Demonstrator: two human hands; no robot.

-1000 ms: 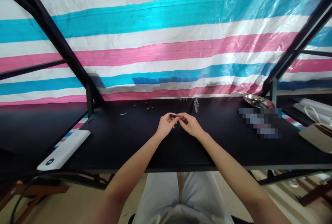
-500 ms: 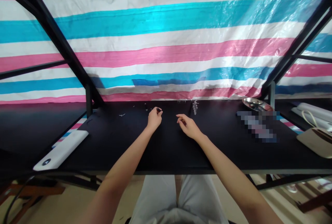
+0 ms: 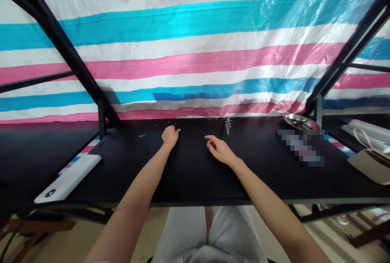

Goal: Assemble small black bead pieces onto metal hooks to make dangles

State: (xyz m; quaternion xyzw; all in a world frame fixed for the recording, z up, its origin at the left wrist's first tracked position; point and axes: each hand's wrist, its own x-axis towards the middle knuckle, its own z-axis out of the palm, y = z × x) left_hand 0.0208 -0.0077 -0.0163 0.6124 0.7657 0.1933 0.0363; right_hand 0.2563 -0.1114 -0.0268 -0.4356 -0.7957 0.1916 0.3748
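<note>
My left hand (image 3: 170,137) rests low over the black tabletop, fingers curled down and closed. Whatever it pinches is hidden behind the knuckles. Just beyond its fingertips lie tiny pale pieces (image 3: 169,122), too small to name. My right hand (image 3: 219,150) hovers near the table's middle with its index finger stretched out and the others loosely bent, nothing visible in it. Past that hand, a strand of clear, bead-like pieces (image 3: 228,126) lies beside a thin dark upright piece (image 3: 223,127). A row of small pieces (image 3: 212,118) runs along the back edge.
A thin white bent strip (image 3: 141,135) lies left of my left hand. At the left edge is a long white case (image 3: 68,179) with a dark round spot. A shiny metal dish (image 3: 301,122) and a beige bag (image 3: 370,166) are at right. Black frame posts (image 3: 103,112) flank the table.
My left hand has moved left and turned knuckles up, and the small dark item seen in it before is now hidden. My right hand has barely moved; its index finger is straighter.
</note>
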